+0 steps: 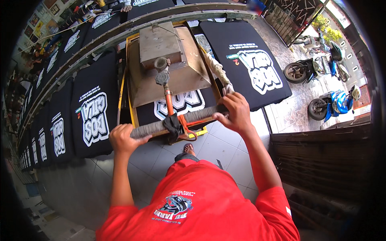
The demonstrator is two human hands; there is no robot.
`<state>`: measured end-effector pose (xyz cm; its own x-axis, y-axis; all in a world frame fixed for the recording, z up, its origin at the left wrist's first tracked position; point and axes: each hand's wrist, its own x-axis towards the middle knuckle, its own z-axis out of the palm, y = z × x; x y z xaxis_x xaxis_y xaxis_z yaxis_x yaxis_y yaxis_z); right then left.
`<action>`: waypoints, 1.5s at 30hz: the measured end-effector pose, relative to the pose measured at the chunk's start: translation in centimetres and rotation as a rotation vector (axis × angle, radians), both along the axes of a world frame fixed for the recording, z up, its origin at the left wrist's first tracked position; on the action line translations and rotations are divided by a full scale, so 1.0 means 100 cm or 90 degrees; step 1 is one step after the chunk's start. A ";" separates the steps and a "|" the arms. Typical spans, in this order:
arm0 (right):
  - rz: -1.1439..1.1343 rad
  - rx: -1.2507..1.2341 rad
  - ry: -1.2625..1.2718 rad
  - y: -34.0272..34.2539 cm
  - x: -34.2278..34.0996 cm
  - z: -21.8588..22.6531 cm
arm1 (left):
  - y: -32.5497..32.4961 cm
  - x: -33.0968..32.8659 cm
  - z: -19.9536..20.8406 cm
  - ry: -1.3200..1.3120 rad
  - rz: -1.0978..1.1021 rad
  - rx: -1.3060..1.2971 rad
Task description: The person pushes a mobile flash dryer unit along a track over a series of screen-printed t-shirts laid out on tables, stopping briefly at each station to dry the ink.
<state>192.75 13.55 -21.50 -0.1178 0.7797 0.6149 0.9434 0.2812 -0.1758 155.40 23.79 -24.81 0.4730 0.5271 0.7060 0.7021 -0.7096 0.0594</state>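
Both of my hands grip a long handlebar (181, 121) wrapped in grey cord. My left hand (124, 138) is closed round its left end, and my right hand (236, 111) round its right end. From the bar a yellow frame runs back beneath a metal hood (171, 60), which has a boxy top and sloping sides. An orange hose (169, 100) with a metal fitting comes down from the hood, tied near the bar with black cloth and orange cord. Under the hood lies a black printed shirt (189, 102), its far part hidden. A cloth-wrapped cable (217, 68) runs beside my right hand.
Black shirts with white lettering lie along both sides: one on the right (251, 60), one on the left (92, 108), and several more beyond. A long metal rail (108, 36) crosses behind the hood. Motorbikes (317, 68) stand outside at the right. Grey floor tiles (217, 148) surround my foot.
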 end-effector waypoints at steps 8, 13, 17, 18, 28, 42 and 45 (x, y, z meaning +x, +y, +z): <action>0.043 0.053 -0.005 0.009 0.001 -0.001 | 0.003 0.001 0.004 0.023 0.006 -0.028; 0.067 0.062 -0.002 0.017 0.009 -0.006 | 0.010 0.005 0.001 0.007 0.014 0.002; 0.123 0.085 0.035 0.024 0.011 -0.002 | 0.011 0.002 0.006 0.021 0.015 -0.003; 0.131 0.082 0.039 0.024 0.010 -0.001 | 0.009 0.002 0.008 0.023 0.016 -0.011; 0.171 0.051 0.102 0.020 0.015 0.007 | 0.004 0.000 0.017 0.063 0.039 -0.038; 0.091 0.060 0.007 0.013 0.007 0.017 | -0.006 0.003 0.028 0.016 0.030 -0.014; 0.057 0.052 -0.024 0.009 0.004 0.021 | -0.009 0.003 0.030 0.003 0.029 0.001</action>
